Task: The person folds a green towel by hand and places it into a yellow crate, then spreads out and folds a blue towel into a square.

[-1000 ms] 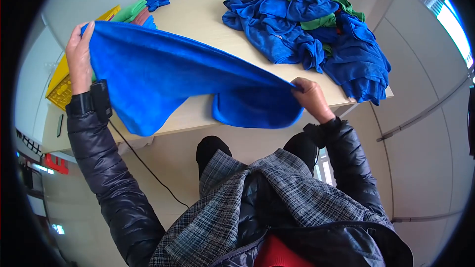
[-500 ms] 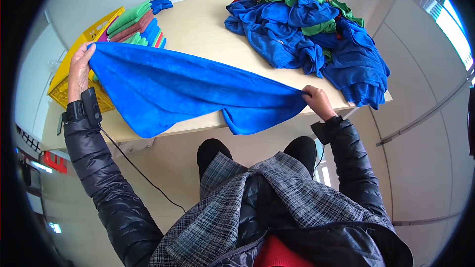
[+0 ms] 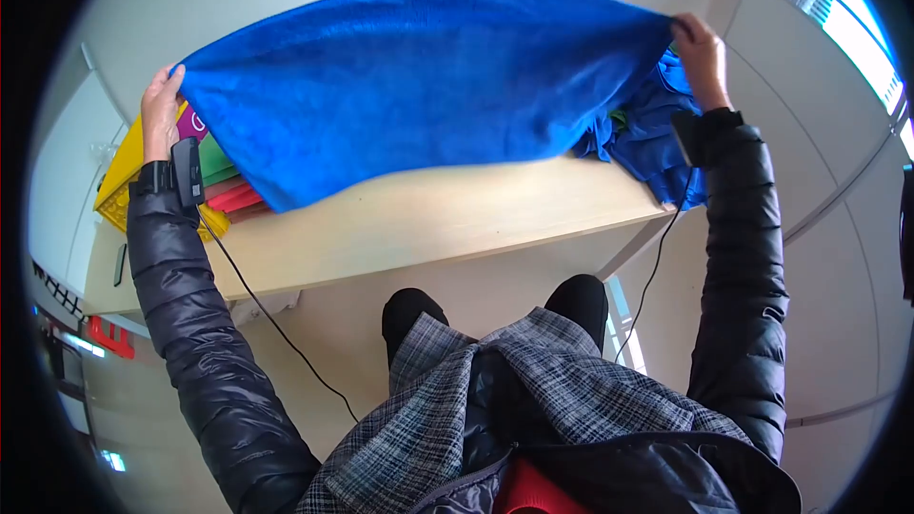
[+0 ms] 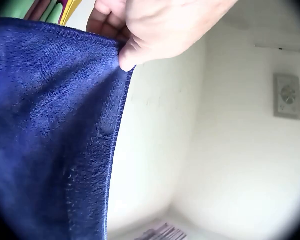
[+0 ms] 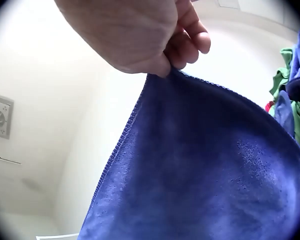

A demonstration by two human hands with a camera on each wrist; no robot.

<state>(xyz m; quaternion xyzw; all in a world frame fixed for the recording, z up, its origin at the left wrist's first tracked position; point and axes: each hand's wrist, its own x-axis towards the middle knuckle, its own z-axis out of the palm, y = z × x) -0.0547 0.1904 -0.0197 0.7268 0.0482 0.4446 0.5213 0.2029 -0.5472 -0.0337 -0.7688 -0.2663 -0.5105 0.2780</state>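
A blue towel [image 3: 409, 86] with a stitched edge is stretched wide between both hands, above the table. My left hand [image 3: 164, 100] pinches one corner; in the left wrist view the thumb of the left hand [image 4: 155, 25] presses on that corner. The right hand [image 3: 702, 52] pinches the other upper corner, raised higher over the right part of the table. In the right wrist view the towel [image 5: 190, 155] falls from between thumb and fingers of the right hand [image 5: 140, 37]. Its lower edge billows toward the person.
A yellow crate [image 3: 119, 181] stands at the table's left, with folded green and red cloths [image 3: 233, 192] beside it, partly behind the towel. A heap of crumpled blue cloths [image 3: 657, 133] at the right is mostly hidden. Cables [image 3: 286, 343] hang from both wrists. The table's front edge [image 3: 409, 271] faces the person.
My right hand has moved up and to the right, pulling the towel from a slack drape to a wide spread. The left hand dipped, then rose slightly. The towel now covers much of the heap.
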